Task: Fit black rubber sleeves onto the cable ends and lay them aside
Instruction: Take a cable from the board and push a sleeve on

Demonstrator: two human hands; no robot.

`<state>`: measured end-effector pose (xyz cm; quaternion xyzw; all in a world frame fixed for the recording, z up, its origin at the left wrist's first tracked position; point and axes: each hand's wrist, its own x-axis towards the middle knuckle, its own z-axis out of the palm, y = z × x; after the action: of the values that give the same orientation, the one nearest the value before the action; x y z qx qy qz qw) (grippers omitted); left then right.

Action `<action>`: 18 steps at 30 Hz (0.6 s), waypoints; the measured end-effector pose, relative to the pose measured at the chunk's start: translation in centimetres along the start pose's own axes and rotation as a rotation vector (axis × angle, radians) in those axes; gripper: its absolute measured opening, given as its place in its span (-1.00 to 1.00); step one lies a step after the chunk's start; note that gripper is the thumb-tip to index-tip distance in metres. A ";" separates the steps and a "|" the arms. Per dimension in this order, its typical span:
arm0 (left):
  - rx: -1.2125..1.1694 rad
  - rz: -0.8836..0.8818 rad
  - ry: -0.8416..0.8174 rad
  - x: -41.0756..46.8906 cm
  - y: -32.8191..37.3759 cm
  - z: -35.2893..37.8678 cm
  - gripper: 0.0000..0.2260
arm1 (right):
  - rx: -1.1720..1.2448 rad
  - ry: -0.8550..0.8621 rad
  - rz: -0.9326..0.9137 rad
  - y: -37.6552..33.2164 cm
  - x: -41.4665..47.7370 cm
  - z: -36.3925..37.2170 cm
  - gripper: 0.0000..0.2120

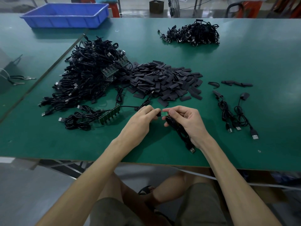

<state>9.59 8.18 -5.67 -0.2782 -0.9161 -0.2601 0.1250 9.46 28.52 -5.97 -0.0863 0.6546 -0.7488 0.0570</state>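
1. Head view, near edge of the green table (244,62): left hand (143,118) and right hand (185,121) held close together, fingertips almost meeting, each clamped on its own part
2. Pinched between left thumb and fingers: one black rubber sleeve (158,113), pointing to 3 o'clock, just beside the cable end
3. Gripped in the right hand: a coiled black cable (179,129), with the small green board (165,114) at its end pinched between thumb and forefinger and the USB plug (192,150) sticking out below the palm toward 5 o'clock
4. At 12 o'clock from the hands: a loose pile of sleeves (164,82), flat and dark grey; at 10 o'clock, touching that pile, a large tangled heap of cables (91,72)
5. At 9 o'clock, near the left hand: a strip of green boards (110,115) lying flat, cables attached
6. At 3 o'clock, well apart from the hands: three coiled cables (236,111) laid side by side, plugs toward the near edge; at 2 o'clock, a few stray sleeves (236,83)
7. Far off at 1 o'clock: a second, smaller heap (193,34) of black cables; far off at 11 o'clock, a blue tray (65,22) on the adjoining table
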 end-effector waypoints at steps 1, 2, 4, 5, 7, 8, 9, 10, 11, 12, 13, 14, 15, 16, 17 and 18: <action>0.006 0.011 -0.006 0.0 0.0 0.0 -0.61 | -0.001 0.001 0.001 0.0 0.0 0.0 -0.80; 0.016 0.023 -0.013 0.0 0.0 0.1 -0.62 | -0.005 0.006 0.002 0.0 0.1 0.0 -0.80; 0.031 0.043 -0.019 0.1 0.1 0.1 -0.62 | -0.009 0.023 0.006 0.0 0.1 0.0 -0.79; 0.038 0.051 -0.017 0.1 0.1 0.1 -0.62 | -0.008 0.032 0.010 0.0 0.1 0.1 -0.79; 0.060 0.075 -0.018 0.1 0.1 0.1 -0.62 | -0.015 0.045 0.023 0.0 0.1 0.2 -0.78; 0.068 0.087 -0.021 0.1 0.2 0.1 -0.63 | -0.024 0.045 0.029 0.0 0.1 0.3 -0.78; 0.069 0.093 -0.022 0.0 0.2 0.1 -0.62 | -0.031 0.044 0.031 0.0 0.1 0.4 -0.77; 0.067 0.095 -0.022 0.0 0.3 0.1 -0.61 | -0.034 0.043 0.030 0.1 0.2 0.4 -0.77; 0.064 0.095 -0.023 0.0 0.3 0.1 -0.60 | -0.036 0.044 0.027 0.0 0.2 0.4 -0.77; 0.059 0.094 -0.024 0.0 0.3 0.1 -0.60 | -0.040 0.044 0.024 0.0 0.2 0.4 -0.76; 0.054 0.093 -0.025 0.0 0.3 0.0 -0.60 | -0.045 0.043 0.022 0.0 0.2 0.4 -0.76; 0.049 0.091 -0.022 -0.1 0.3 0.0 -0.61 | -0.052 0.041 0.022 0.0 0.2 0.4 -0.75; 0.044 0.090 -0.016 -0.1 0.3 0.0 -0.62 | -0.062 0.040 0.023 0.1 0.2 0.5 -0.74; 0.039 0.091 -0.014 -0.1 0.3 0.0 -0.62 | -0.074 0.039 0.026 0.1 0.3 0.5 -0.74; 0.036 0.096 -0.015 -0.1 0.4 0.0 -0.63 | -0.087 0.039 0.029 0.1 0.3 0.5 -0.73; 0.033 0.105 -0.018 -0.1 0.4 0.0 -0.64 | -0.102 0.038 0.030 0.2 0.3 0.5 -0.73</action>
<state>9.93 8.40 -5.52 -0.3261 -0.9056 -0.2354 0.1348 9.25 27.94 -6.08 -0.0647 0.6940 -0.7152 0.0514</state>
